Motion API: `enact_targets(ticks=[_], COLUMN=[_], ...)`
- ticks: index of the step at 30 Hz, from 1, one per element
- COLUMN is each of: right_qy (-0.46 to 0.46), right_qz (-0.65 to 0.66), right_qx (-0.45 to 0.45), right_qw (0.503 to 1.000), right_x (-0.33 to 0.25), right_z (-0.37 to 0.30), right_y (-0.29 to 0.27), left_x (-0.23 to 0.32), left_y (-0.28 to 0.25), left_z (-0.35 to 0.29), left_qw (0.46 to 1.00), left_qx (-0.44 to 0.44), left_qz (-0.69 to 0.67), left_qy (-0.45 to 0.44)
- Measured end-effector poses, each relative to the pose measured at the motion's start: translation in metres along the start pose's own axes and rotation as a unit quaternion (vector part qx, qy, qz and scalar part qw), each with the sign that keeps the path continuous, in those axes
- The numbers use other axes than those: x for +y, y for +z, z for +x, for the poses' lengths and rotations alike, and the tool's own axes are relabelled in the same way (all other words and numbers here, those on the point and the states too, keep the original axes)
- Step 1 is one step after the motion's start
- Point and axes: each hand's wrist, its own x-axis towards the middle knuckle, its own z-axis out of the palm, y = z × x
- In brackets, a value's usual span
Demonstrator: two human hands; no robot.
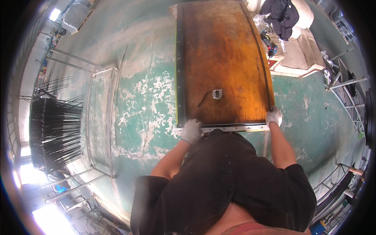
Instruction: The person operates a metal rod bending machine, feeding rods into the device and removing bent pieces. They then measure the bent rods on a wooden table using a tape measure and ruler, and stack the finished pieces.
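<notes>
A long brown board (225, 47) with a worn, stained surface stretches away in front of me, dark strips along its sides. Across its near edge lies a thin black bar (235, 125), above a pale metal strip with small holes. My left hand (191, 131), in a whitish glove, is closed round the bar near the board's left corner. At the right corner my gloved right hand (274, 116) is closed on the bar's other end; its fingertips are partly hidden. A tape measure (217, 94) rests on the board beyond the bar, beside a short dark strip.
On the left stands a rack of many thin black rods (56, 133). Beyond the board's right side is a beige sofa (293, 55) with dark clothing (281, 17) and a cordless drill (270, 47). Metal frames (348, 84) stand far right. The green floor (145, 102) has peeling paint.
</notes>
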Motion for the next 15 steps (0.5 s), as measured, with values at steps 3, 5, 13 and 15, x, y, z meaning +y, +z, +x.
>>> enact_targets(ticks=[3,5,13,15], right_qy=[0.008,0.020,0.056,0.066], right_qz=[0.028,0.027,-0.007,0.003], right_qx=[0.004,0.003,0.002,-0.008], right_qw=[1.000,0.999,0.998,0.998], right_x=[0.027,0.025,0.011,0.012], right_z=[-0.024,-0.040,-0.035,-0.031], right_y=[0.011,0.001,-0.009,-0.009], left_x=[0.006,0.007,0.005,0.006], left_y=[0.002,0.000,0.006,0.007], left_z=[-0.008,-0.011,-0.004,-0.003], left_qw=[0.999,0.998,0.998,0.998], left_qx=[-0.037,-0.040,-0.043,-0.051], left_qz=[0.010,0.003,0.023,0.042], left_qy=[-0.035,-0.045,-0.028,-0.022])
